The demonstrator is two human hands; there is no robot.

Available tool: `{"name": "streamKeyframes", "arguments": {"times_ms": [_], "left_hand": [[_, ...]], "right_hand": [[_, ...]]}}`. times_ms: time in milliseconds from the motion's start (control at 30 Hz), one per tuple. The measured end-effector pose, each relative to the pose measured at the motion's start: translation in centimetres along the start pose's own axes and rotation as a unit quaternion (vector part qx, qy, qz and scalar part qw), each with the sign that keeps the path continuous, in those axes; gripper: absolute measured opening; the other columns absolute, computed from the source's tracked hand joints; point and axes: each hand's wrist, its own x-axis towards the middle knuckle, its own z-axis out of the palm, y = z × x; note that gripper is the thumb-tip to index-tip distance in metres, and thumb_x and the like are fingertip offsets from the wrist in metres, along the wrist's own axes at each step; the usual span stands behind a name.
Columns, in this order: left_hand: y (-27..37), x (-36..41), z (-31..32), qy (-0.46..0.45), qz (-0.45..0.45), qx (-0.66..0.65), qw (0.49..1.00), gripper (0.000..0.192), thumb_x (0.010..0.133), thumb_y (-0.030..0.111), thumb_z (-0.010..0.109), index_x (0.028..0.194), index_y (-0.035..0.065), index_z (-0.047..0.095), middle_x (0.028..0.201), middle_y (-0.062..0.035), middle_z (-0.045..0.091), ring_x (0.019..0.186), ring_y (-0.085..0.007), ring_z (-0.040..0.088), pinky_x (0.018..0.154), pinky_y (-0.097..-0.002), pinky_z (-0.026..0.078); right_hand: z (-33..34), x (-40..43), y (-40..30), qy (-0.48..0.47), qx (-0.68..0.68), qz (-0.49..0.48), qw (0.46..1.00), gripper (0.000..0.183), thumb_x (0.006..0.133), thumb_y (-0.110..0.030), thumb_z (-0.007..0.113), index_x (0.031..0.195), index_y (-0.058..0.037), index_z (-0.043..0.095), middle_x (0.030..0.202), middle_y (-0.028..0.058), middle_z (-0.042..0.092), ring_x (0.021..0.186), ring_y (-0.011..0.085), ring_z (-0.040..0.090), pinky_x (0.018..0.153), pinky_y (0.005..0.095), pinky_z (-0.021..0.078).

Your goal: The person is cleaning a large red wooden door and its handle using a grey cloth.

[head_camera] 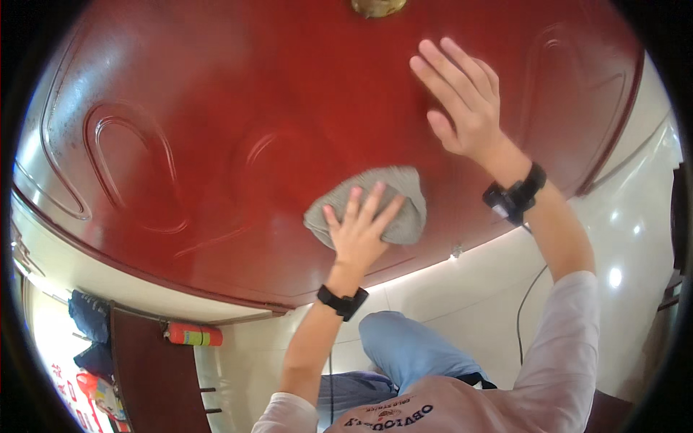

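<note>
A grey cloth [403, 178] lies bunched against a dark red door [216, 162] with moulded relief lines. My left hand [360, 233] presses on the cloth with its fingers spread, holding it to the door's surface low down. Higher and to the right is my right hand [465, 108], empty, with its fingers extended; whether its palm touches the door cannot be told. A brass-coloured round fitting [378, 6] is cut off by the top edge of the view. Each wrist wears a black strapped device.
A red fire extinguisher [194, 334] stands at lower left beside a dark brown piece of furniture [154, 368]. Dark cloth items [89, 316] and a colourful bag [100, 392] lie along it. A thin dark cable [521, 319] runs over the pale tiled floor [433, 287]. A small metal fitting [456, 251] sits at the door's lower edge.
</note>
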Motion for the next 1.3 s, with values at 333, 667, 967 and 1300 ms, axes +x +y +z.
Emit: {"name": "streamKeyframes", "arguments": {"times_ms": [333,667,967,1300], "left_hand": [[2.0,11.0,-4.1,0.047,-0.081,-0.061,0.994,0.08,0.054,0.024,0.074,0.131,0.0355,0.052,0.151,-0.006,0.031,0.141,-0.036,0.018,0.109,-0.0612,-0.007],[6.2,-1.0,3.8,-0.109,0.132,-0.017,0.985,0.067,0.069,0.019,0.067,0.131,0.0382,0.051,0.148,0.0072,0.035,0.139,-0.0199,0.025,0.108,-0.0591,0.016],[0.7,11.0,-4.7,0.131,-0.118,-0.06,0.983,0.062,0.071,0.034,0.069,0.131,0.0302,0.054,0.151,-0.0158,0.028,0.141,-0.0432,0.01,0.106,-0.0644,-0.009],[7.3,-2.7,6.3,-0.087,0.258,0.035,0.962,0.076,0.066,0.027,0.069,0.138,0.0334,0.044,0.151,0.007,0.031,0.142,-0.0182,0.019,0.112,-0.0538,0.009]], "right_hand": [[-3.0,6.5,5.0,-0.124,0.066,-0.282,0.949,0.032,0.088,-0.026,0.049,0.108,-0.0065,0.064,0.137,0.004,0.05,0.13,0.027,0.042,0.103,0.0412,0.0353],[-1.2,4.6,4.5,-0.105,0.125,-0.228,0.96,0.051,0.073,-0.024,0.066,0.12,-0.0096,0.057,0.141,0.0048,0.046,0.132,0.0269,0.039,0.11,0.0419,0.0319],[-1.5,3.6,5.3,-0.098,0.118,-0.223,0.963,0.049,0.077,-0.026,0.063,0.122,-0.0093,0.056,0.14,0.0044,0.046,0.132,0.0272,0.04,0.109,0.0426,0.0334],[-1.0,3.5,4.9,-0.037,0.081,-0.231,0.969,0.047,0.081,-0.02,0.056,0.127,-0.0123,0.055,0.138,0.0044,0.049,0.13,0.0268,0.043,0.108,0.0409,0.0355]]}}
